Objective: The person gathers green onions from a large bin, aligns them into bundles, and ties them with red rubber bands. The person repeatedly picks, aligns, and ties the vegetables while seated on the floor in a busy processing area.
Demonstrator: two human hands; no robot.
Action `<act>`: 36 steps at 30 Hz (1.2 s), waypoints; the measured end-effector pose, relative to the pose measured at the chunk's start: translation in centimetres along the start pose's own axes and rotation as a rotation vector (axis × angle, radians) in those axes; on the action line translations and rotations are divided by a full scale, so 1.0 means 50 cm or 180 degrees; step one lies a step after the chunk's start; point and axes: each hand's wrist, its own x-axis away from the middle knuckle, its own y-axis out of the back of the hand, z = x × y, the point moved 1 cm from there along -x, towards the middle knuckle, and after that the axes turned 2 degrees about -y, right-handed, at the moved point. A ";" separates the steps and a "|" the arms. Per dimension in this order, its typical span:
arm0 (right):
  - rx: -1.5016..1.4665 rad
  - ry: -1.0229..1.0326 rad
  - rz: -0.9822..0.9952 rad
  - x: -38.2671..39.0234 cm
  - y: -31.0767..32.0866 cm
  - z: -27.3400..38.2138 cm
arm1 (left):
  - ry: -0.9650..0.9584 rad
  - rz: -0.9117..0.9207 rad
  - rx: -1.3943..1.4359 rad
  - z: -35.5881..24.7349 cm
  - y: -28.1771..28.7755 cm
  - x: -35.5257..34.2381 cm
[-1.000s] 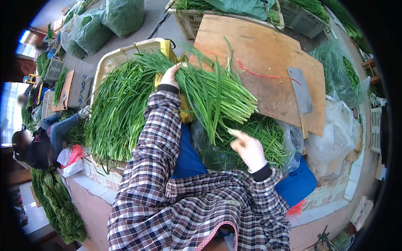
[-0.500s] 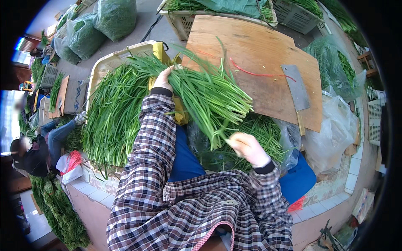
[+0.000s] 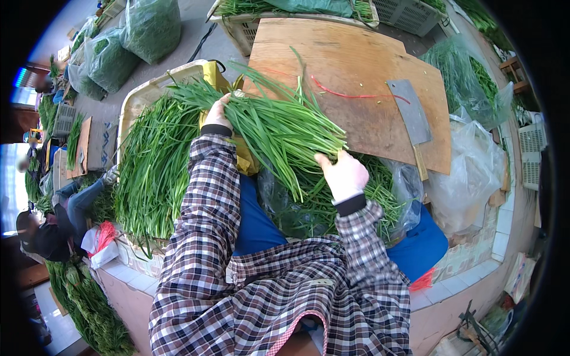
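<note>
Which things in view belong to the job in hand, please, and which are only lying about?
Probably the job:
left hand gripping garlic chive bunch
right hand at its stem ends
chives in cream crate

Apparently lying about:
crumpled clear plastic
stuffed green bags, back left

The left hand (image 3: 217, 111) gripped a bunch of greens (image 3: 279, 126) beside the left edge of the board (image 3: 338, 53), the right hand (image 3: 345, 176) met its stem ends, and a cleaver (image 3: 411, 113) lay with its handle past the near edge.

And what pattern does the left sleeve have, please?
The left sleeve is checked in brown, white and black; it shows best in the head view.
</note>
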 end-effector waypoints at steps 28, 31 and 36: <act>-0.3663 -0.0144 0.3166 0.122 -0.112 -0.137 | -0.0018 -0.0030 -0.0167 -0.007 -0.004 0.009; -0.3423 -0.1164 0.2067 0.104 -0.184 -0.337 | 0.0216 -0.0106 -0.0045 -0.012 -0.042 0.036; -0.3329 -0.0397 0.0957 0.007 -0.051 -0.086 | 0.0144 0.0026 -0.0010 -0.012 -0.026 0.026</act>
